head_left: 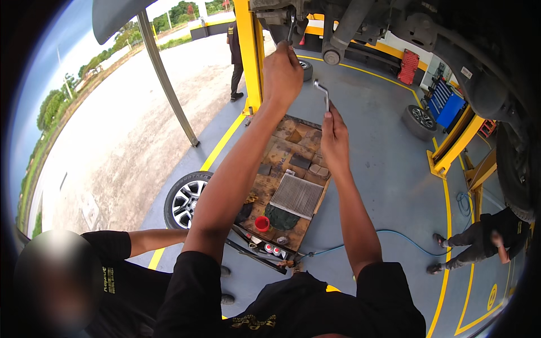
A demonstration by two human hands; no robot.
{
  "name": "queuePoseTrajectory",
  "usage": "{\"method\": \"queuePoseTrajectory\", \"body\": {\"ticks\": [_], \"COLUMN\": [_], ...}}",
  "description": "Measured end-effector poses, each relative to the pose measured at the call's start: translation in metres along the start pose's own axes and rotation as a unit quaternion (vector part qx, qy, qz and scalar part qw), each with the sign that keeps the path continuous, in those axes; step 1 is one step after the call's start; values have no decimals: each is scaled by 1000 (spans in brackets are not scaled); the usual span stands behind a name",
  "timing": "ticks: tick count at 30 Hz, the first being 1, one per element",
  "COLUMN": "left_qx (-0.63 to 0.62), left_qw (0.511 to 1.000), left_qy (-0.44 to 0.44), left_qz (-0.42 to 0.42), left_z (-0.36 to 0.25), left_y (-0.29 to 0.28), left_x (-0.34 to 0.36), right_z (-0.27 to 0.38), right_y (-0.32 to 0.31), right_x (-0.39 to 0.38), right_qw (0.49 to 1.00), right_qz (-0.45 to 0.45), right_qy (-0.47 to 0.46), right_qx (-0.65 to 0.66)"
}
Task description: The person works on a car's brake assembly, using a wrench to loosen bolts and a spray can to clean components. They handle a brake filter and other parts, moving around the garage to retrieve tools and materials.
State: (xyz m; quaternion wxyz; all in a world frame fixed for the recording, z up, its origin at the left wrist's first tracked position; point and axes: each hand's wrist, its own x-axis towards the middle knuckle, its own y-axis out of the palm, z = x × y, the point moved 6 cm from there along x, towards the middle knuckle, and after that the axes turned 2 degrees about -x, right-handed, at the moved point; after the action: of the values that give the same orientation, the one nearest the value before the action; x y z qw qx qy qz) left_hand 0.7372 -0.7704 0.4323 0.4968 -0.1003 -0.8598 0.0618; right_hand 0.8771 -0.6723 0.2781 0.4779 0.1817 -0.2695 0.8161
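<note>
Both my arms reach up beneath a raised vehicle. My left hand point(282, 76) is closed around a metal wrench point(292, 28), its far end up against the dark underbody parts point(273, 14). Lower and to the right, my right hand point(336, 138) grips an offset ring wrench point(322, 92), its bent ring end pointing up and touching nothing. Just beyond that wrench, a suspension arm with a round bushing point(332, 56) hangs from the vehicle.
Below my arms stands a cart point(307, 239) with a stained cardboard top, carrying a pleated filter point(294, 194), brake pads and a red cup point(262, 223). A wheel point(189, 200) and a co-worker point(141, 270) are at left. Yellow lift posts point(249, 56) flank the bay; an air hose point(406, 239) crosses the floor.
</note>
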Motion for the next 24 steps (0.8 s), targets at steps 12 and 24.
{"method": "queuePoseTrajectory", "body": {"ticks": [12, 24], "left_qx": [-86, -226], "left_qw": [984, 974], "left_qy": [106, -33], "left_qz": [-114, 5], "left_z": [45, 59], "left_y": [55, 59], "left_x": [13, 19], "right_z": [52, 85], "right_y": [35, 26], "right_x": [102, 138], "right_qw": [972, 974], "right_qz": [-81, -134], "right_qy": [-130, -167], "right_qx": [179, 71]}}
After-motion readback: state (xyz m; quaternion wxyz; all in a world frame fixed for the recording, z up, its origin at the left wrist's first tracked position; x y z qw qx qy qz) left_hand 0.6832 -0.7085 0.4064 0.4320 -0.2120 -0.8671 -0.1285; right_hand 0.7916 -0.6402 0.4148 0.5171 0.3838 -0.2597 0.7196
